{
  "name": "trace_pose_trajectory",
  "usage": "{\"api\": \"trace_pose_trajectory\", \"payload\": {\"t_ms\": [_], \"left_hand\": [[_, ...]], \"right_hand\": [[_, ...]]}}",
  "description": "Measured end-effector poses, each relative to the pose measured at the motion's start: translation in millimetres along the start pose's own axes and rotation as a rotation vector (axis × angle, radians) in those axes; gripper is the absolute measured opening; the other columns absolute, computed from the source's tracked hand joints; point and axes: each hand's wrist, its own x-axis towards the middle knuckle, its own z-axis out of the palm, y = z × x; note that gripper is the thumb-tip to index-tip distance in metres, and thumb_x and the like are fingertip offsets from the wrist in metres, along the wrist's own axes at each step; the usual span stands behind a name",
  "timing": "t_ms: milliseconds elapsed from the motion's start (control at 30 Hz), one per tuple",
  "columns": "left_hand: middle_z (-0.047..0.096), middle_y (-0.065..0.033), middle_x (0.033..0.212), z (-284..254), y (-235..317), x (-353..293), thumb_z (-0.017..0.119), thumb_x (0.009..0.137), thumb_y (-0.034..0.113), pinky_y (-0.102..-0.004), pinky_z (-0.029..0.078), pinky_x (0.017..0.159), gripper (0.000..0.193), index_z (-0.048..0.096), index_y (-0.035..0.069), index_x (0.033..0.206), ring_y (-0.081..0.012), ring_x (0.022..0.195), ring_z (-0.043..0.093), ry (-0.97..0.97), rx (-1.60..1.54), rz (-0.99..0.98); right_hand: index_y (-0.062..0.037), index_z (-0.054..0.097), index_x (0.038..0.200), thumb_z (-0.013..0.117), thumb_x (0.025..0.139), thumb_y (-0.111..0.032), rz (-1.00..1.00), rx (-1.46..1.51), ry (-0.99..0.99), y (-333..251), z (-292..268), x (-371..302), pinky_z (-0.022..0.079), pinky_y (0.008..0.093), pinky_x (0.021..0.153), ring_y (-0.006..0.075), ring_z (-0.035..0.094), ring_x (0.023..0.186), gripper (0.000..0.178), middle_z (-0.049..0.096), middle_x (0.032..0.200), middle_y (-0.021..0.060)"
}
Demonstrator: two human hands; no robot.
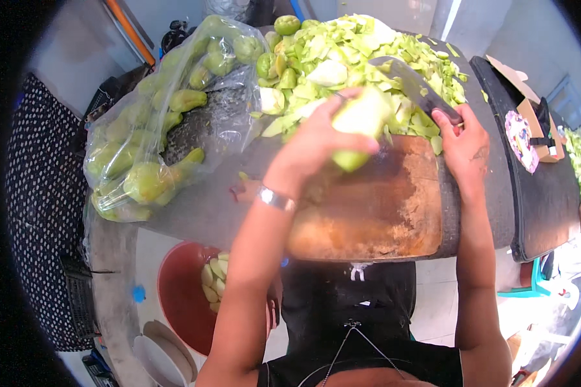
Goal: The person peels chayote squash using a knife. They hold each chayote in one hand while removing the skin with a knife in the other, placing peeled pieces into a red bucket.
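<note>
Over the cutting board, my left hand [316, 138] closes round a pale green, pear-shaped vegetable [361, 119] that looks like a chayote; most of its skin is off, and motion blurs both. To the right, my right hand [463, 145] grips the dark handle of a broad-bladed knife [414, 85]. Its blade points up and left across a heap of green peelings [361, 45], apart from the vegetable. Beneath my hands lies a worn wooden cutting board [368, 216], stained dark in places.
A clear plastic bag [223, 126] of whole green vegetables lies at the left of the dark table [193, 209]. Below stands a red tub [174, 287] with pale cut pieces. At right, another black table [542, 206] carries an open cardboard box [537, 122].
</note>
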Motion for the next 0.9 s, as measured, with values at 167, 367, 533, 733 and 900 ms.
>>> {"api": "trace_pose_trajectory", "payload": {"t_ms": [167, 367, 533, 733, 900], "left_hand": [[0.063, -0.0045, 0.132, 25.7, -6.6, 3.1, 0.091, 0.068, -0.001, -0.0308, 0.048, 0.103, 0.103, 0.045, 0.01, 0.159, -0.0155, 0.117, 0.06, -0.158, 0.252, 0.062], [0.063, -0.0087, 0.135, 3.8, -13.1, 12.6, 0.087, 0.071, -0.004, -0.0314, 0.049, 0.104, 0.104, 0.039, 0.007, 0.162, -0.019, 0.121, 0.061, 0.21, 0.232, 0.089], [0.063, -0.0146, 0.135, 3.1, -4.3, 9.5, 0.09, 0.07, 0.007, -0.0323, 0.046, 0.108, 0.099, 0.043, -0.003, 0.156, -0.0183, 0.125, 0.059, 0.186, 0.018, 0.026], [0.065, -0.0077, 0.131, 10.7, -9.5, 11.7, 0.087, 0.073, -0.001, -0.0294, 0.048, 0.103, 0.098, 0.039, -0.002, 0.159, -0.0159, 0.117, 0.062, 0.097, 0.148, 0.018], [0.068, -0.0118, 0.124, -3.2, -9.8, 11.3, 0.08, 0.077, -0.004, -0.033, 0.055, 0.094, 0.092, 0.037, -0.002, 0.158, -0.0207, 0.109, 0.068, 0.165, -0.02, 0.023]], "right_hand": [[-0.0078, 0.068, 0.099, 0.08, 0.092, -0.037, -0.086, 0.107, -0.051, -22.7, 10.0, -8.0, 0.052, 0.0415, 0.066, 0.0273, 0.069, 0.068, 0.033, 0.07, 0.077, 0.0102], [-0.0071, 0.066, 0.096, 0.08, 0.091, -0.034, -0.119, 0.083, -0.003, -12.5, 19.2, -11.1, 0.051, 0.0408, 0.066, 0.0272, 0.067, 0.068, 0.031, 0.069, 0.077, 0.0093], [-0.0072, 0.066, 0.097, 0.081, 0.091, -0.035, -0.131, 0.063, 0.016, -2.6, 22.3, -12.3, 0.051, 0.0408, 0.065, 0.026, 0.066, 0.066, 0.032, 0.07, 0.08, 0.0084], [-0.007, 0.066, 0.096, 0.082, 0.09, -0.031, -0.192, 0.114, 0.065, -1.4, 24.4, -16.7, 0.051, 0.0396, 0.063, 0.0236, 0.066, 0.064, 0.03, 0.071, 0.083, 0.0076], [-0.0068, 0.066, 0.096, 0.082, 0.09, -0.028, -0.226, 0.076, 0.098, -1.5, 24.2, -17.8, 0.051, 0.0379, 0.063, 0.0223, 0.065, 0.063, 0.027, 0.071, 0.084, 0.0072]]}}
